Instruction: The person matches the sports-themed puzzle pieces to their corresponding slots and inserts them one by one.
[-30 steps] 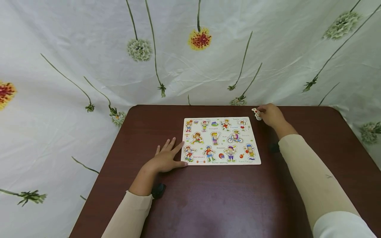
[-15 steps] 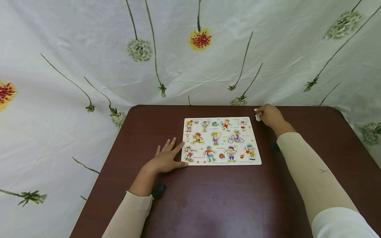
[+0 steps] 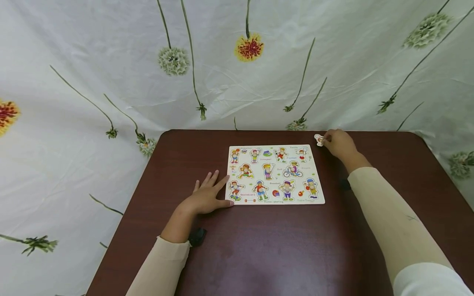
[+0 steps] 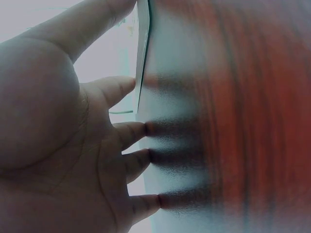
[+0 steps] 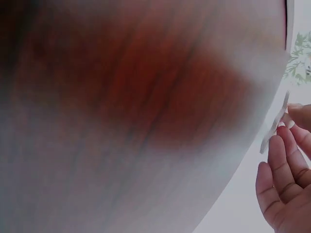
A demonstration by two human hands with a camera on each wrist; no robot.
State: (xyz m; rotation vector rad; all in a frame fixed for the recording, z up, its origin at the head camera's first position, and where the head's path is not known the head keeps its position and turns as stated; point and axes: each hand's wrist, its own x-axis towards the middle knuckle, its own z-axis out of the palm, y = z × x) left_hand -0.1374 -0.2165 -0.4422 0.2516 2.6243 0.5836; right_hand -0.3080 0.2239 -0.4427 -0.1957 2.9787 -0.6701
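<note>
A white puzzle board [image 3: 275, 174] printed with sports figures lies on the dark brown table. My left hand [image 3: 205, 198] has its fingers spread at the board's left side; thumb and index finger touch its edge, and the other fingertips rest on the table, as the left wrist view [image 4: 141, 63] also shows. Beyond the board's upper right corner, my right hand [image 3: 338, 144] pinches a small figure-shaped puzzle piece [image 3: 319, 140] between thumb and fingers. From the right wrist the piece [image 5: 276, 124] appears edge-on, raised off the table. Its printed picture is too small to make out.
The table [image 3: 259, 246] has its far edge just beyond the right hand. A white cloth [image 3: 122, 49] printed with flowers hangs behind the table and down its left side. Dark wrist devices [image 3: 197, 237] sit under both wrists.
The piece in my right hand has turned and shifted slightly: it went a little right, then back left. My left hand and the board stay in place.
</note>
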